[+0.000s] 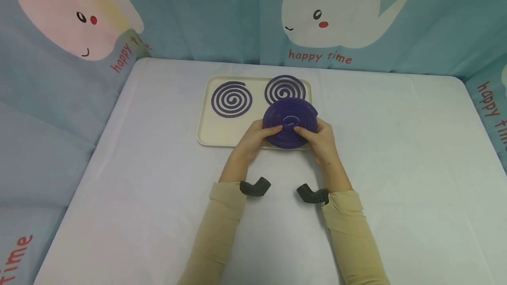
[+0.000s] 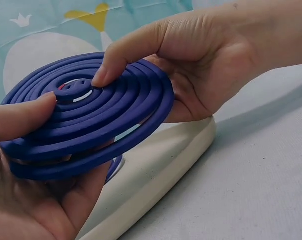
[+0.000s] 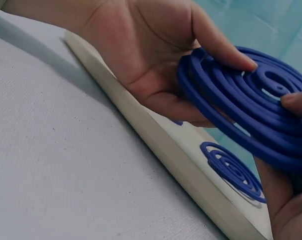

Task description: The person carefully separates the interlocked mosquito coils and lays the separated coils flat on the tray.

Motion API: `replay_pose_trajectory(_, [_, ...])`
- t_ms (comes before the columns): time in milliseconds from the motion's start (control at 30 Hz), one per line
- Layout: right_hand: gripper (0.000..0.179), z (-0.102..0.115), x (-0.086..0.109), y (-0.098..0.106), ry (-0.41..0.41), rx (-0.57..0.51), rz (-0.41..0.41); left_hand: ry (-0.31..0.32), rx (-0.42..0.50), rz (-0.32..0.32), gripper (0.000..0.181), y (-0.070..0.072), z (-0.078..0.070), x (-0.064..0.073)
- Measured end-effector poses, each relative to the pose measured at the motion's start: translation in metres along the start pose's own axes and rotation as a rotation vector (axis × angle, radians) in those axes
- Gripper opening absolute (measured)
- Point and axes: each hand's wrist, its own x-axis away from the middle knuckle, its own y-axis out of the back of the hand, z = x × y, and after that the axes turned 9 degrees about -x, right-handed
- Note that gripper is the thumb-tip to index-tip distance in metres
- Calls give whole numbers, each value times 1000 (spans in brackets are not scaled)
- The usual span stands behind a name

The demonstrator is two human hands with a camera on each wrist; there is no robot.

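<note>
Both hands hold a thick purple-blue mosquito coil [image 1: 277, 113] over the front right of a cream tray [image 1: 201, 122]. My left hand [image 1: 250, 139] grips its left side, and my right hand [image 1: 324, 140] the right. Each thumb presses on top near the centre, with fingers underneath. Tilted in the left wrist view, the coil [image 2: 126, 107] has closely packed rings and a gap along its outer ring. Whether it is one piece or a nested pair I cannot tell. Two looser spiral coils lie on the tray: one at left [image 1: 233, 100], another at right [image 1: 284, 93], partly hidden by the held coil.
A white cloth covers the table [image 1: 408, 157] around the tray. Behind it hangs a blue curtain [image 1: 222, 16] printed with whales and lettering. Dark curved devices sit at the left wrist [image 1: 255, 187] and the right wrist [image 1: 312, 194].
</note>
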Motion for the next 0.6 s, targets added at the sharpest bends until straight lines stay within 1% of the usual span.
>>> replay_pose_trajectory(100, [31,0,1,3,-47,-56,30,10,18,0,45,0,-1,2])
replay_pose_trajectory(300, [30,1,4,9,-179,-222,146,21,58,38,47,0,-3,5])
replay_pose_trajectory(433, [27,1,5,11,-201,-263,203,16,72,48,47,1,-3,6])
replay_pose_trajectory(600, [20,3,3,12,-206,-274,235,5,73,47,46,2,-3,5])
